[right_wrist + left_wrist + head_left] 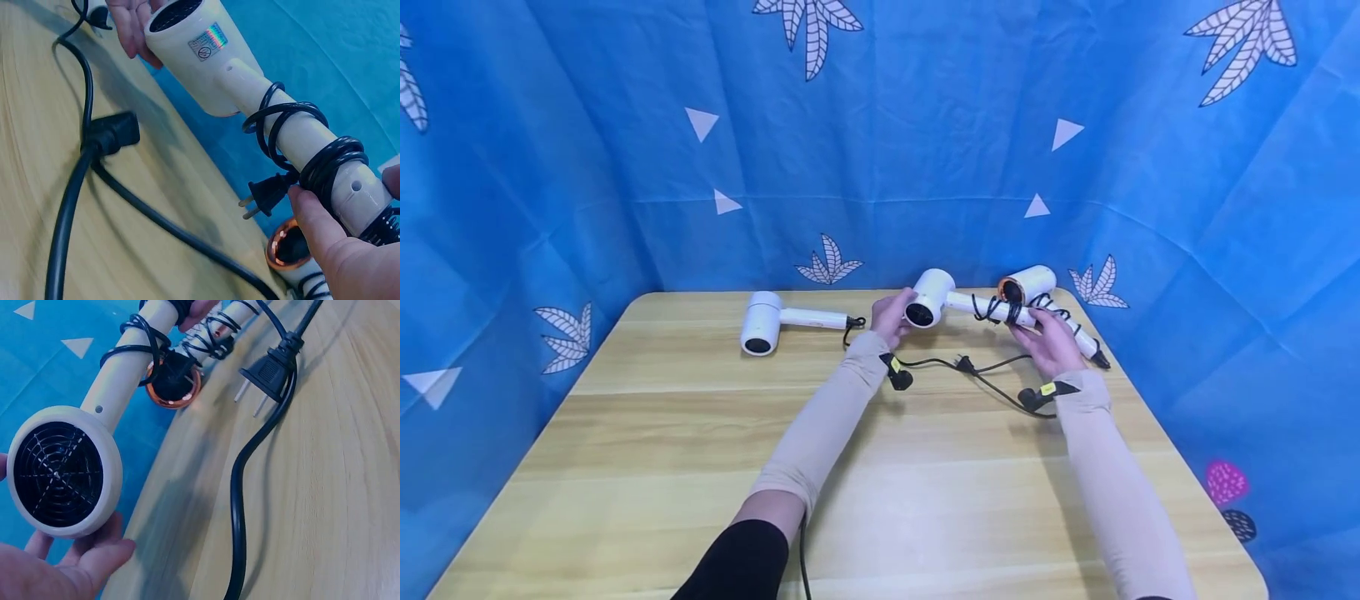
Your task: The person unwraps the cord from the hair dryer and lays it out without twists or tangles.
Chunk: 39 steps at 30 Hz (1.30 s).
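A white hair dryer point(934, 287) is held between both hands above the back of the table, its round black grille facing forward. My left hand point(891, 317) holds its head from the side, with fingers behind and below the rim. The right hand point(1054, 342) grips the handle's end, where a black cord point(331, 165) is coiled around it. A two-pin plug point(269, 194) hangs from that coil beside a fingertip. Behind the right hand lies another white hair dryer point(1037, 282) with an orange rim and a wrapped cord.
A third white hair dryer point(763, 321) lies at the back left, handle pointing right. A loose black cord point(928, 362) with a plug point(965, 364) runs across the wooden table point(700, 458) below the hands. A blue patterned curtain point(880, 150) hangs around the table.
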Each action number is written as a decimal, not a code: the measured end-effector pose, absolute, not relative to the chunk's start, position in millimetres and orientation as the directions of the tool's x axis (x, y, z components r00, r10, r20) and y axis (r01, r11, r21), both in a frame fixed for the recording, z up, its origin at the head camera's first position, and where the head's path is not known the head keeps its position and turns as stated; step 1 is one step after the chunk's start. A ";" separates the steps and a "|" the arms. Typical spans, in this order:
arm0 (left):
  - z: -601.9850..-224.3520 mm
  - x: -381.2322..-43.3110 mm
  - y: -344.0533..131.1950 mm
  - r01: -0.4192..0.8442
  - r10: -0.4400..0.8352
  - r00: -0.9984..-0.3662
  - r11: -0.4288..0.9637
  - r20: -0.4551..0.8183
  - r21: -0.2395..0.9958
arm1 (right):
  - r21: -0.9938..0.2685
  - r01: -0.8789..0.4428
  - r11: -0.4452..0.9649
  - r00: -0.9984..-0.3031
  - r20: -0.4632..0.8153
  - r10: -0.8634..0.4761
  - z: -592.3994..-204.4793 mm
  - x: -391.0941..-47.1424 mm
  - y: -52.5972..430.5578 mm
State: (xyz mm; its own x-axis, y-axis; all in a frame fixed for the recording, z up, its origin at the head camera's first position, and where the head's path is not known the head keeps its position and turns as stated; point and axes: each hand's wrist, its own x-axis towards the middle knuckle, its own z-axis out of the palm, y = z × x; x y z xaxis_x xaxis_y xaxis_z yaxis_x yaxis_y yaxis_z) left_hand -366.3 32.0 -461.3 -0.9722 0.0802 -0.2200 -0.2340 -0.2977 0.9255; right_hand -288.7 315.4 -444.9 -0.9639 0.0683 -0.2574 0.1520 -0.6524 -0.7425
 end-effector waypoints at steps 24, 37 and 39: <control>-440.4 -340.8 -60.2 -0.315 0.135 -0.949 -0.486 -0.286 0.815 | -0.774 0.172 -0.609 -0.984 -0.168 -0.065 -431.8 -300.5 245.9; -434.6 -318.8 -122.2 -0.354 0.241 -0.931 -0.428 -0.273 0.831 | -0.794 0.210 -0.570 -0.978 -0.164 -0.132 -425.1 -296.0 200.7; -436.0 -314.5 -131.0 -0.364 0.247 -0.927 -0.419 -0.282 0.832 | -0.807 0.215 -0.550 -0.976 -0.161 -0.145 -425.9 -295.5 194.0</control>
